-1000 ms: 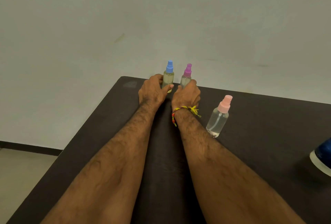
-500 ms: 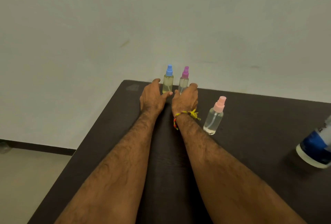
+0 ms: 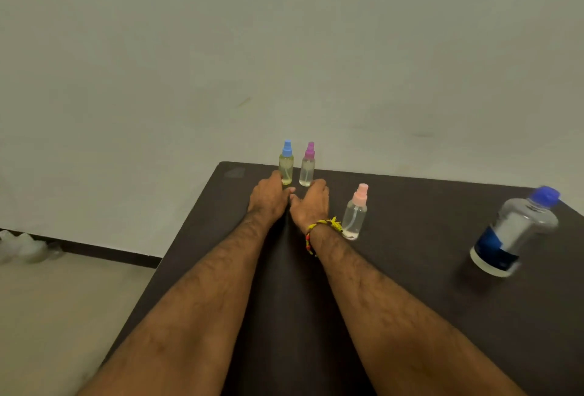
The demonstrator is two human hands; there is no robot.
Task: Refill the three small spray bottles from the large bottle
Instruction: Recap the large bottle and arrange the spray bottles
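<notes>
Three small clear spray bottles stand on the dark table. The blue-capped bottle and the purple-capped bottle are side by side near the far edge. The pink-capped bottle is closer and to the right. My left hand lies just in front of the blue-capped bottle, its fingertips at the bottle's base. My right hand, with a yellow wrist thread, lies in front of the purple-capped one. Neither hand wraps a bottle. The large clear bottle with a blue cap and blue label stands at the right.
The table's left edge runs diagonally from the far corner toward me, with pale floor beyond it. Some whitish objects sit on the floor by the wall. A plain wall lies behind the table.
Both hands have let go of the blue-capped and purple-capped bottles and drawn back slightly toward me. The view has shifted, bringing the large bottle fully into sight at the right.
</notes>
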